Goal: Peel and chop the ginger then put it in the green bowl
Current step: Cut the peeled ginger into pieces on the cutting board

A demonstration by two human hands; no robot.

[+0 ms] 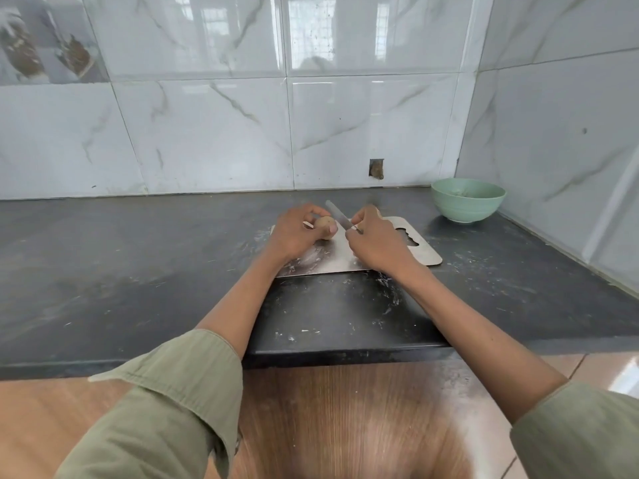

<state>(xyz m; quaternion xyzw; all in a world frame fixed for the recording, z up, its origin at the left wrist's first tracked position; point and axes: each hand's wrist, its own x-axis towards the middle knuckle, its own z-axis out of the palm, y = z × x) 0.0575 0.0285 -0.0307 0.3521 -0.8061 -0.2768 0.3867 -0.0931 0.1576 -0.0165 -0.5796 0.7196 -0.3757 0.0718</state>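
We see both arms reaching forward over a dark desk [138, 271] toward a metal cutting board [408, 250] that lies flat near the back wall. The left hand [297, 233] curls its fingers and thumb around a small tan piece of ginger [325, 224], holding it just above the left part of the board. The right hand [373, 243] grips a knife [340, 219], its fingers closed around the handle, which is mostly hidden; the blade points up and to the left, toward the ginger, and its tip sits just beside the left hand's fingers. We cannot tell whether the blade touches the ginger. The board has a cut-out opening near its right end, and its surface shows pale smears. The green bowl [466, 202] stands upright on the desk in the back right corner, apart from the board and close to the tiled walls [207, 115]. What lies inside it is too faint to make out. Pale flecks and scraps are scattered on the desk around the board. Olive green sleeves [166, 402] are rolled back on both forearms, and a wood-grain floor [345, 426] shows below the desk edge
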